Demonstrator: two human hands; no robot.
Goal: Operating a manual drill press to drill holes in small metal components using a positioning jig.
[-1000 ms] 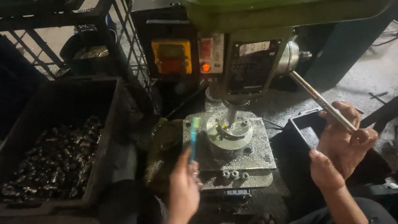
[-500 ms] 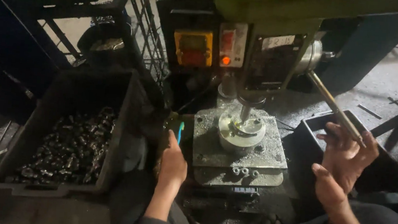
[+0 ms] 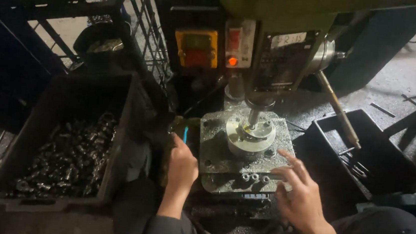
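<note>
Your left hand (image 3: 182, 167) is curled shut around a slim blue-tipped tool (image 3: 185, 136) at the left edge of the drill press table (image 3: 214, 155), its tip pointing up and away from you, long axis nearly upright. Your right hand (image 3: 301, 193) hovers open, fingers spread and holding nothing, over the table's front right corner beside three small round parts (image 3: 254, 177) lined up along the front edge. The round fixture (image 3: 249, 135) sits at the table's middle, flat, axis vertical, right under the spindle (image 3: 253, 117). Keep both hands outside the spindle's line and work the tool in from the side. The feed lever (image 3: 336, 108) slants down to the right, untouched. A black crate of small metal parts (image 3: 64, 154) stands left, a dark tray (image 3: 365, 156) right.
</note>
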